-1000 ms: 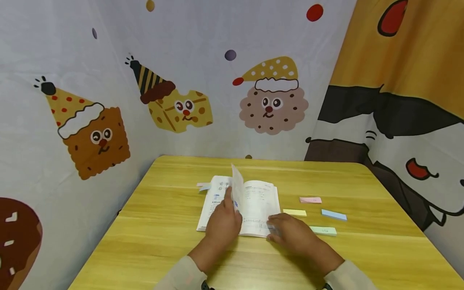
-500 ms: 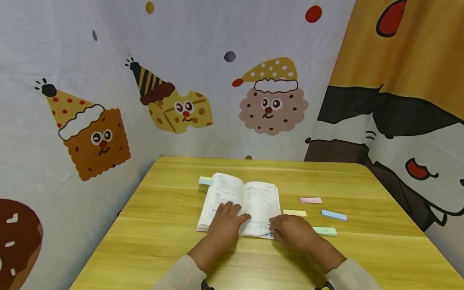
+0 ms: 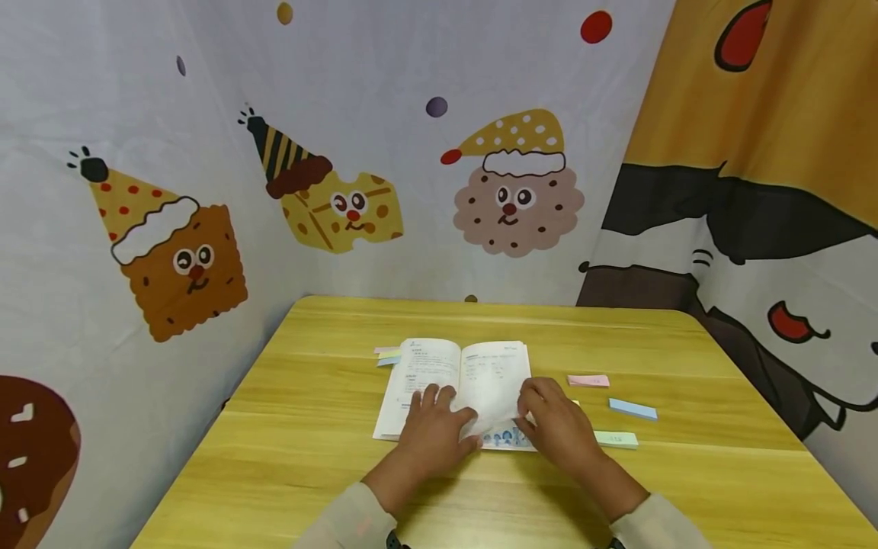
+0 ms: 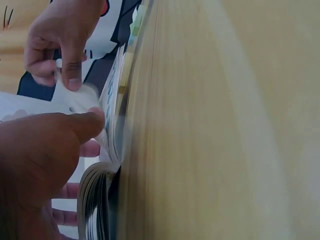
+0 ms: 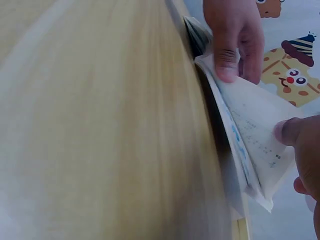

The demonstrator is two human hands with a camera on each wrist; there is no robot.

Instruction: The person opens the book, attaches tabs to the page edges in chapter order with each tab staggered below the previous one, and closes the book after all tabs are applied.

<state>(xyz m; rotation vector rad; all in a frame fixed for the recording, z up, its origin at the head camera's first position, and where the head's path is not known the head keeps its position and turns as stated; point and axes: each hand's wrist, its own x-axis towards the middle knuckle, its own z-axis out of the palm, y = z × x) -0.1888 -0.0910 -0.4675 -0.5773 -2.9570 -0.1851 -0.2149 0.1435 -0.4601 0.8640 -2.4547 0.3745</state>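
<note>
An open book [image 3: 427, 366] lies on the table, printed text on both pages. My left hand [image 3: 434, 431] rests on the left page with its fingers spread, thumb reaching over the right page near the spine. At the lower right corner, my right hand [image 3: 557, 419] pinches the right page [image 5: 255, 120] between thumb and fingers. That page is bent upward, baring blue pictures [image 3: 506, 437] on the sheet beneath. Coloured sticky tabs [image 3: 389, 356] stick out of the book's left edge. In the left wrist view, the book's curved page stack [image 4: 92, 200] shows below the left hand.
To the right of the book lie a pink sticky-note strip [image 3: 588, 380], a blue strip [image 3: 632, 409] and a green strip [image 3: 616, 439]. A yellow strip [image 3: 576, 402] is mostly hidden behind the right hand. A printed curtain [image 3: 411, 274] hangs behind the wooden table [image 3: 329, 473].
The left hand has turned a page over to the left and now lies on it. The right hand has moved slightly up and lifted the right page's lower corner.
</note>
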